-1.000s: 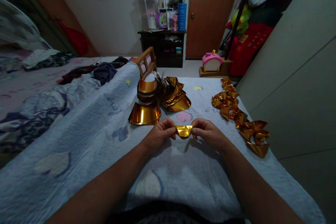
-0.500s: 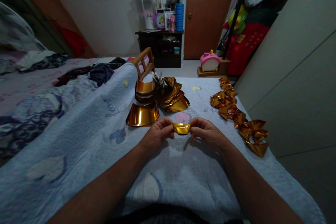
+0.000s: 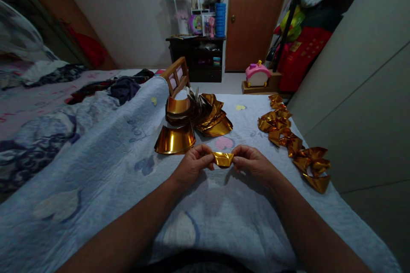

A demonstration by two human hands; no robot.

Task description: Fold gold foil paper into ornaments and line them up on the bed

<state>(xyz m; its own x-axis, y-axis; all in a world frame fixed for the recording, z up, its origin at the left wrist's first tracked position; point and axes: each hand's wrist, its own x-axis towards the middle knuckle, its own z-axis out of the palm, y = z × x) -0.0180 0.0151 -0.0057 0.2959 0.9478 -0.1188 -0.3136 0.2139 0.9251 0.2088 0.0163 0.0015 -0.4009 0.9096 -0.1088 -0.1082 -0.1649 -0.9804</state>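
Between my hands is a small folded gold foil paper ingot (image 3: 223,159), boat-shaped, narrow at the bottom. My left hand (image 3: 197,162) pinches its left tip between thumb and fingers. The right tip is pinched the same way by my right hand (image 3: 249,161). Just beyond my left hand lie curved sheets of shiny gold paper (image 3: 175,140). Behind them a fanned heap of gold paper (image 3: 215,124) spreads out. Along the right side runs a row of finished-looking folded gold ingots (image 3: 282,134), several of them touching or overlapping.
Everything lies on a pale blue patterned bed cover (image 3: 128,196). A wooden rail (image 3: 175,76) stands behind the paper heap. Rumpled clothes (image 3: 124,87) are at the left. A pale cabinet wall (image 3: 361,94) borders the right side. A pink toy (image 3: 257,74) sits past the far edge.
The folded ingot has tilted a little in my fingers, its front face now more toward me. Both hands keep their hold; the whole view has shifted very slightly.
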